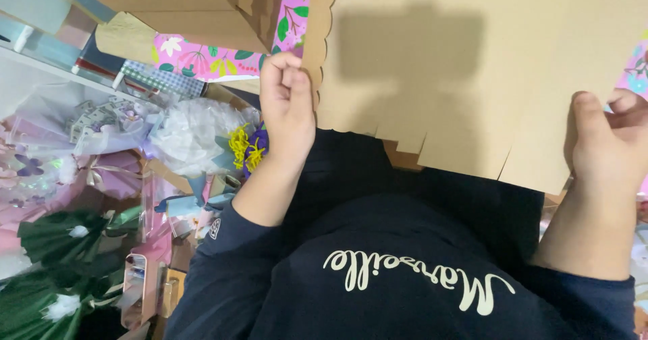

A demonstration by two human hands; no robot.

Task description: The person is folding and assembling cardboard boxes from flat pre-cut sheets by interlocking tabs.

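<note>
I look down over a dark navy sweatshirt at a large sheet of brown cardboard point(445, 76) held up in front of me, filling the upper right of the view. Its left edge is scalloped and its near edge is cut into stepped tabs. My left hand point(287, 107) is closed around the scalloped edge, fingers curled over it and thumb pressed against the face. My right hand point(604, 137) grips the sheet's right side low down, thumb on the front and the other fingers bent behind, mostly hidden. I judge the sheet light and fairly stiff, since it stays flat between two edge grips, but likely to crease if bent, and the cut tabs look easy to tear. The plain side edges seem the safest hold. To the far left hangs another piece of folded cardboard point(202, 2) over floral pink paper point(196, 60), and below that lie wrapped bouquets point(189, 131) in white and green
</note>
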